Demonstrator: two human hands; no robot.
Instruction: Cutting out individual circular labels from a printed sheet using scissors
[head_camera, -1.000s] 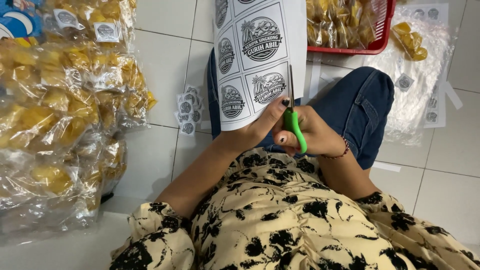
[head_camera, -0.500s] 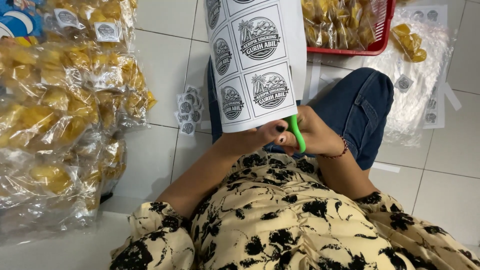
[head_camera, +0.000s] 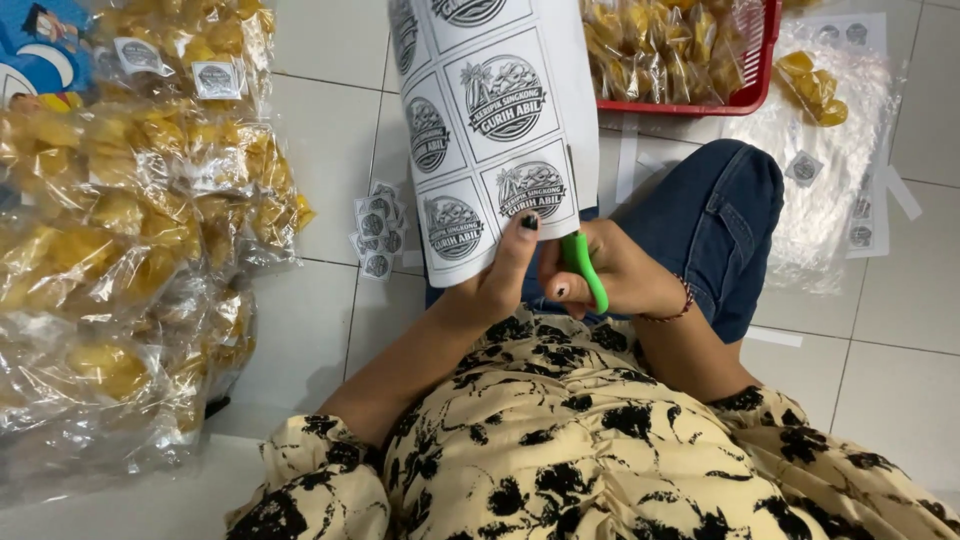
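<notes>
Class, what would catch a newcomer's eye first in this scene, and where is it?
At centre, the left hand holds up a white sheet of round black labels while the right hand works green-handled scissors at its lower edge. Left, clear bags of yellow chips pile on the tiled floor.

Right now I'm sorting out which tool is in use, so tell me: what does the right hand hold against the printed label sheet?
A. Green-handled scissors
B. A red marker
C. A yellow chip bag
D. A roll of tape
A: the right hand wraps around green-handled scissors at the lower edge of the label sheet, which the left hand steadies.
</notes>
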